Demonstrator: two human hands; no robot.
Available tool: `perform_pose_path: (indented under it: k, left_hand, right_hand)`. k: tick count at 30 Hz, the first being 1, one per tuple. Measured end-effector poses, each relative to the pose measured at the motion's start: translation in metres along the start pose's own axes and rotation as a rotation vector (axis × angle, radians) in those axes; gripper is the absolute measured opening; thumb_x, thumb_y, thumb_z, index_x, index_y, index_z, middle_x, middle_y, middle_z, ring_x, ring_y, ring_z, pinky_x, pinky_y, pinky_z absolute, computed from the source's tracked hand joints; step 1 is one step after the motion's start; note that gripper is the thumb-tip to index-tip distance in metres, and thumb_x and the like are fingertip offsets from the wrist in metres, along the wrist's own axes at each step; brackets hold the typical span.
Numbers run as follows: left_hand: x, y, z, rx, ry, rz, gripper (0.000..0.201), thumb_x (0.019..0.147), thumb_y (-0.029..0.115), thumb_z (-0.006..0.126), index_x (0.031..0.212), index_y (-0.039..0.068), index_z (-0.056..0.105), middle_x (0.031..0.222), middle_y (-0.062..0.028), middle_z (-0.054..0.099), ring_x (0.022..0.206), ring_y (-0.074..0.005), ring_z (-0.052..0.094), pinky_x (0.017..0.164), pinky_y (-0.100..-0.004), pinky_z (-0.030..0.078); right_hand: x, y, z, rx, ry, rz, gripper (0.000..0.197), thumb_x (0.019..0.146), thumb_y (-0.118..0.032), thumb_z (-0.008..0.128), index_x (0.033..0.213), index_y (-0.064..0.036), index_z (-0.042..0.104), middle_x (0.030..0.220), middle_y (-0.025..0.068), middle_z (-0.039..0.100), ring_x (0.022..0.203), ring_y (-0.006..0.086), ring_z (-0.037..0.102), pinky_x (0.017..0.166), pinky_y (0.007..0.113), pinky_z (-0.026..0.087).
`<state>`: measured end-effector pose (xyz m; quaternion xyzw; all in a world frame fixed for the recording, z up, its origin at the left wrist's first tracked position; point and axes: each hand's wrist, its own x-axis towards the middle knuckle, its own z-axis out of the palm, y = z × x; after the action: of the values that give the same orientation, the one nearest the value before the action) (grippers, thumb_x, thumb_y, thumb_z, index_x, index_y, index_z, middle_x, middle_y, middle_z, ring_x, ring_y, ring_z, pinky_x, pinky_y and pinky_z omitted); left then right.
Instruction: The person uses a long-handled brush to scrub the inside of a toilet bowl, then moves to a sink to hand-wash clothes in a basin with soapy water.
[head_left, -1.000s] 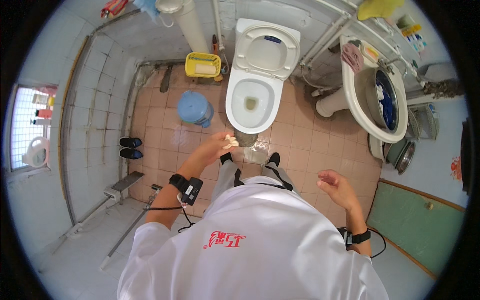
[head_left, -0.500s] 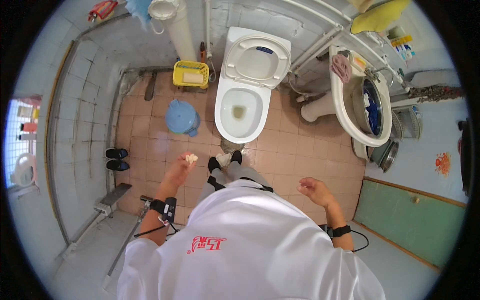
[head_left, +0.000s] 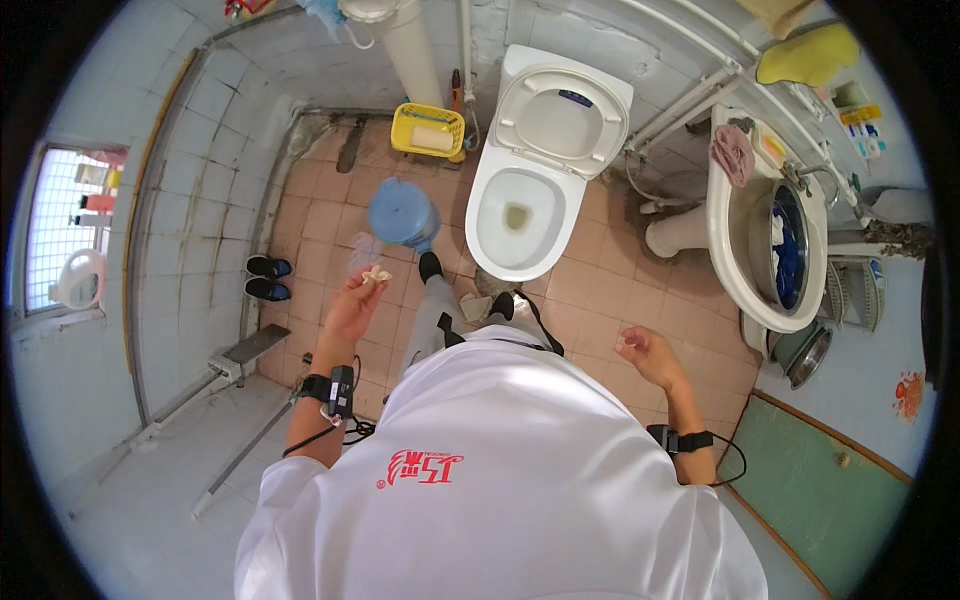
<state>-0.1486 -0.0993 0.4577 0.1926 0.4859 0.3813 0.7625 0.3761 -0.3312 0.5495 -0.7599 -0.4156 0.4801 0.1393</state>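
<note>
My left hand [head_left: 351, 303] pinches a small crumpled piece of pale tissue [head_left: 375, 275], held up at the fingertips. Just beyond that hand stands a lidded blue bin [head_left: 400, 210] on the tiled floor, and my left foot [head_left: 430, 265] is at its near edge. Out to the right, my right hand [head_left: 650, 355] hovers over the floor with its fingers loosely bent and nothing visible in them. Ahead of me is a white toilet [head_left: 478, 215], its lid and seat raised and yellowish water in the bowl.
A yellow basket [head_left: 400, 130] stands left of the toilet tank. To the right, a white washbasin [head_left: 728, 250] holds a metal basin [head_left: 765, 235] with blue cloth. Dark shoes [head_left: 268, 278] lie by the left wall. A pale crumpled thing [head_left: 476, 307] lies between my feet.
My left foot has stepped forward to the blue bin, and the view has shifted left. The tissue stays in my left hand; my right hand stays raised at the right.
</note>
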Motion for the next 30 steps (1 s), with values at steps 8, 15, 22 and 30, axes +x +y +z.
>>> perform_pose_path:
  k: [8, 15, 22, 30]
  left_hand:
    - [0.028, 0.0, 0.007, -0.084, -0.027, 0.01, 0.017, 0.097, 0.006, 0.06, 0.114, -0.001, 0.058, 0.113, -0.012, 0.066, 0.103, -0.021, 0.066, 0.094, -0.0288, 0.056]
    - [0.062, 0.02, 0.012, -0.003, 0.059, -0.025, 0.017, 0.097, 0.011, 0.063, 0.111, 0.001, 0.06, 0.111, -0.0108, 0.065, 0.106, -0.0202, 0.065, 0.097, -0.029, 0.054]
    - [0.116, 0.008, -0.018, 0.078, 0.043, -0.093, 0.019, 0.097, 0.012, 0.063, 0.111, 0.0, 0.059, 0.113, -0.0112, 0.063, 0.106, -0.0197, 0.063, 0.096, -0.028, 0.054]
    - [0.185, -0.013, -0.043, -0.016, 0.161, -0.026, 0.019, 0.097, 0.011, 0.062, 0.114, 0.004, 0.056, 0.113, -0.0066, 0.061, 0.102, -0.0171, 0.061, 0.092, -0.0267, 0.052]
  right_hand:
    - [0.008, 0.003, -0.012, -0.068, 0.047, -0.005, 0.046, 0.088, -0.032, 0.074, 0.116, 0.0027, 0.065, 0.103, 0.0168, 0.069, 0.092, 0.0236, 0.064, 0.082, 0.036, 0.052]
    - [0.002, -0.021, 0.004, -0.07, 0.041, 0.059, 0.046, 0.091, -0.034, 0.072, 0.116, 0.0037, 0.064, 0.104, 0.0176, 0.07, 0.09, 0.0244, 0.065, 0.081, 0.035, 0.053]
    - [0.012, -0.029, 0.02, -0.052, 0.044, 0.109, 0.045, 0.091, -0.034, 0.072, 0.116, 0.003, 0.064, 0.103, 0.0184, 0.07, 0.09, 0.0254, 0.066, 0.08, 0.035, 0.053]
    - [0.007, -0.042, 0.03, -0.09, -0.001, 0.17, 0.041, 0.09, -0.029, 0.073, 0.114, 0.0029, 0.065, 0.101, 0.0193, 0.071, 0.091, 0.0266, 0.068, 0.078, 0.036, 0.054]
